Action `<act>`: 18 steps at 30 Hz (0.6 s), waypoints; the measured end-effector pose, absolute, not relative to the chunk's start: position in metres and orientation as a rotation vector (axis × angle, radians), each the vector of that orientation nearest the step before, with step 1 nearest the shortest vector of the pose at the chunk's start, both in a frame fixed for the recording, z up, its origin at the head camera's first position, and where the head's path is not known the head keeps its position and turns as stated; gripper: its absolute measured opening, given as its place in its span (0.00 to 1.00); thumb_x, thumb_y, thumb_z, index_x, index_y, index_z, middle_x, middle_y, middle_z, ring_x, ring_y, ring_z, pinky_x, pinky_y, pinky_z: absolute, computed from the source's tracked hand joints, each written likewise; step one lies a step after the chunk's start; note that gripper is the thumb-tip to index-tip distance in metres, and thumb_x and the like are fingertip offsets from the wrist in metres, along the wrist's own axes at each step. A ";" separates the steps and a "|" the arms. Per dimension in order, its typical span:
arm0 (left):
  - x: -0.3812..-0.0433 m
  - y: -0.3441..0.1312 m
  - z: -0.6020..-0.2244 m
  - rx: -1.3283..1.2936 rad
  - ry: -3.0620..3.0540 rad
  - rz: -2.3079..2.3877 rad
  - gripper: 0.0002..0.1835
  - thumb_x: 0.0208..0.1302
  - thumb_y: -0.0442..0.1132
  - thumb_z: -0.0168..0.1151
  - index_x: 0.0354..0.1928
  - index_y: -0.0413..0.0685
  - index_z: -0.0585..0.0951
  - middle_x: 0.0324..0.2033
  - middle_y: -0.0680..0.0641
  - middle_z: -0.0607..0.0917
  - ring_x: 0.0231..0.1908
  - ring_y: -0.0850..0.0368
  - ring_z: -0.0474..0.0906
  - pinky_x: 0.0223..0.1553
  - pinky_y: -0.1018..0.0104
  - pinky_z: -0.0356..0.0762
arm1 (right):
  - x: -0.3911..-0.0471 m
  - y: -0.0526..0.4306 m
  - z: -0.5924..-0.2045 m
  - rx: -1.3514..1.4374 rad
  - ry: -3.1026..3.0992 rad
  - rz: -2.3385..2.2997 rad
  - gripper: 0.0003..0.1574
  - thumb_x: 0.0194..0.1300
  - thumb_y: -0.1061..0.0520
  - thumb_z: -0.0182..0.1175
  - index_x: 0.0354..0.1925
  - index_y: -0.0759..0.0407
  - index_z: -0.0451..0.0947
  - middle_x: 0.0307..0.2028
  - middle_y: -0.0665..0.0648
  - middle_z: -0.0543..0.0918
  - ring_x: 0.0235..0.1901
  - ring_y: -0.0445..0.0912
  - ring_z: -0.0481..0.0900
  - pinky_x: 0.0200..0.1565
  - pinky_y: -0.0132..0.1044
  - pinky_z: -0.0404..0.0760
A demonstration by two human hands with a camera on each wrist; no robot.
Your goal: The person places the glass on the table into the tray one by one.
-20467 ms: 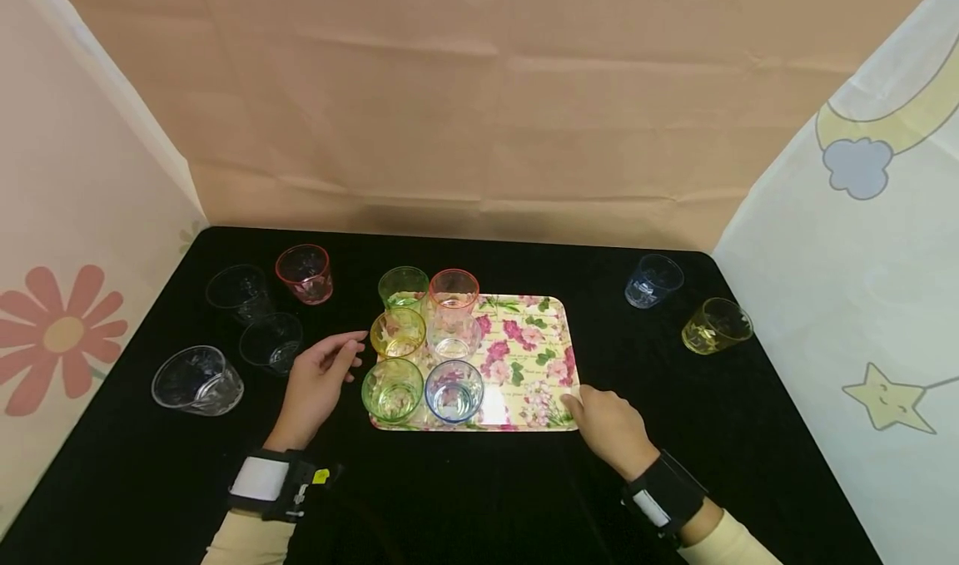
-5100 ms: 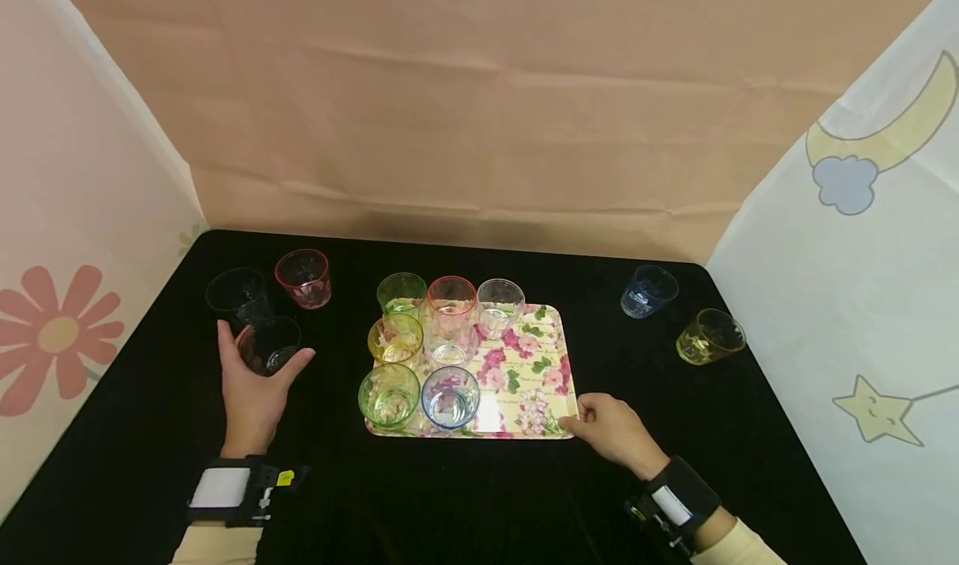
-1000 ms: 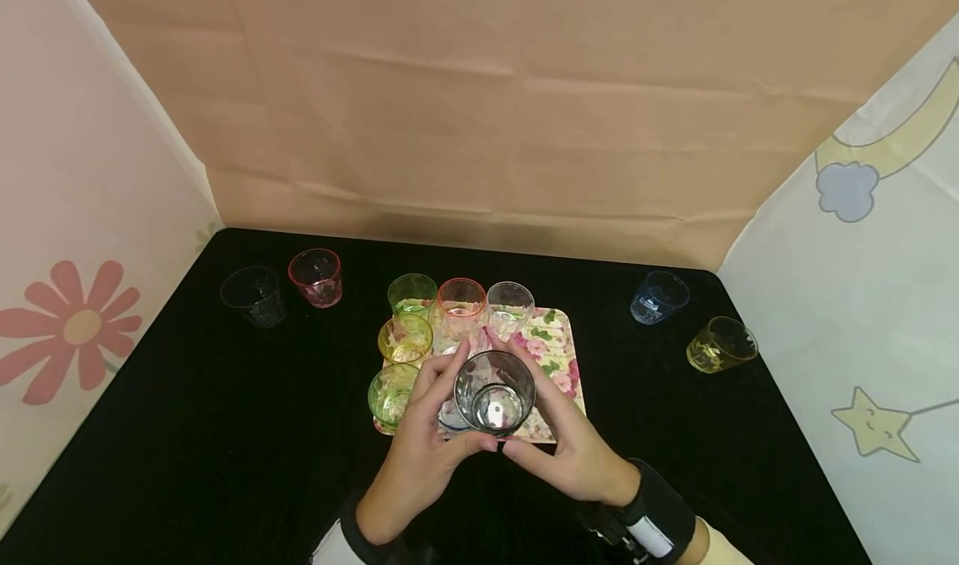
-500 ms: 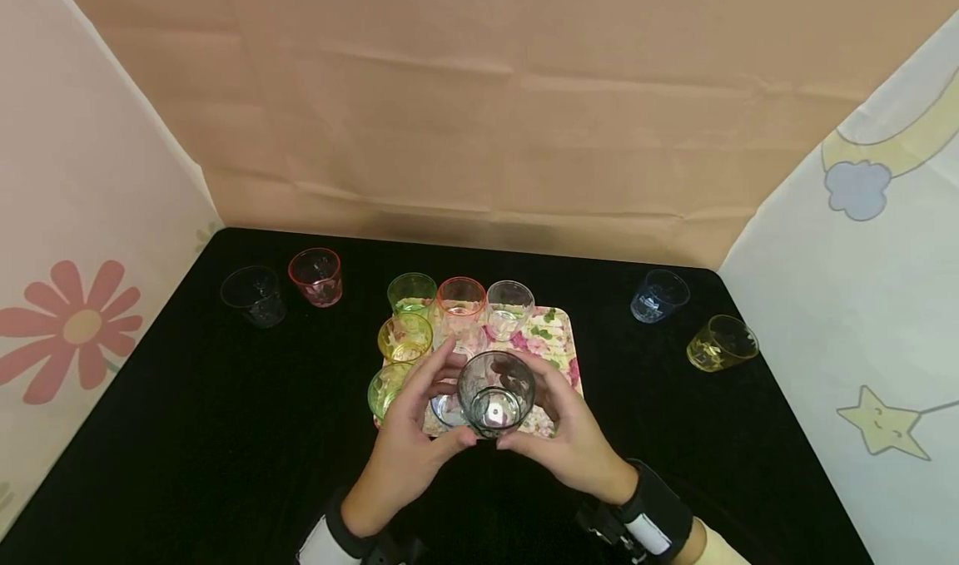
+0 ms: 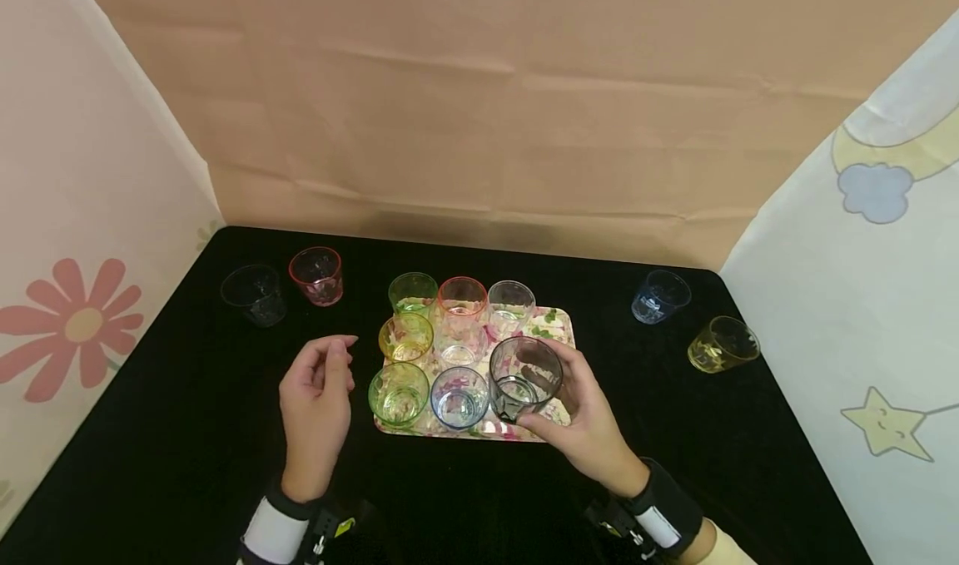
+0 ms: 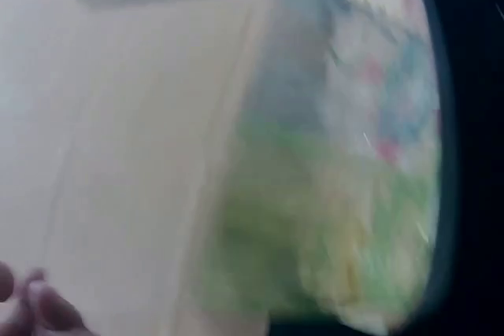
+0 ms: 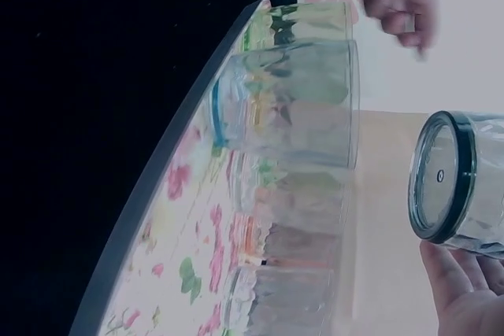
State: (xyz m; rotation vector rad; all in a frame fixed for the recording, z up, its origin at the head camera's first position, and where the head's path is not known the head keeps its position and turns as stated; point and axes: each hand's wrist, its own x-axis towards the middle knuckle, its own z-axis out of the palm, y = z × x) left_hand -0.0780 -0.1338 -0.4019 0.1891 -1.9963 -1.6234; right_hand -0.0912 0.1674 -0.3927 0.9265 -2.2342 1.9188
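My right hand point(image 5: 588, 436) grips a grey tumbler point(image 5: 523, 382) with thumb and fingers round its right side. It hangs above the front right of the floral tray point(image 5: 556, 324), its base apart from the surface in the right wrist view. Beside it stands a blue tumbler point(image 5: 459, 398); a green tumbler point(image 5: 399, 394) is left of that. Behind them are a yellow tumbler point(image 5: 405, 339) and a clear one point(image 5: 459, 350). The back row has green, red point(image 5: 461, 299) and clear tumblers. My left hand point(image 5: 318, 411), fingers loosely bent, holds nothing left of the tray.
A dark tumbler point(image 5: 255, 297) and a red-rimmed tumbler point(image 5: 317, 278) stand at the back left of the black table. On the right are a blue tumbler point(image 5: 659, 297) and a yellow tumbler point(image 5: 722, 345). Paper walls point(image 5: 479, 132) enclose the back and sides.
The grey tumbler left the back-left group and came over the tray between both hands. Now my left hand has let go and moved left; my right hand carries the tumbler slightly right. Earlier, a clear tumbler joined the back row.
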 end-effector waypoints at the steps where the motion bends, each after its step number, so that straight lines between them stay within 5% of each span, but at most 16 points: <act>1: -0.081 -0.139 -0.407 0.239 -2.053 -1.592 0.12 0.78 0.37 0.54 0.46 0.36 0.85 0.31 0.49 0.81 0.23 0.62 0.72 0.25 0.73 0.69 | -0.092 0.169 -0.393 0.914 -2.239 1.909 0.52 0.56 0.76 0.70 0.72 0.71 0.54 0.66 0.66 0.69 0.67 0.45 0.71 0.63 0.35 0.73; 12: -0.096 -0.160 -0.449 0.356 -2.670 -1.550 0.14 0.76 0.37 0.58 0.55 0.36 0.85 0.48 0.36 0.87 0.39 0.49 0.82 0.35 0.64 0.75 | -0.101 0.177 -0.397 0.833 -2.248 1.825 0.53 0.55 0.79 0.68 0.72 0.73 0.52 0.65 0.69 0.68 0.66 0.44 0.71 0.63 0.36 0.74; 18: -0.097 -0.159 -0.451 0.342 -2.725 -1.601 0.13 0.73 0.36 0.61 0.51 0.36 0.86 0.42 0.39 0.87 0.40 0.50 0.83 0.36 0.63 0.76 | -0.107 0.180 -0.404 0.751 -2.296 1.737 0.56 0.55 0.79 0.68 0.75 0.68 0.52 0.66 0.73 0.66 0.67 0.45 0.69 0.63 0.34 0.73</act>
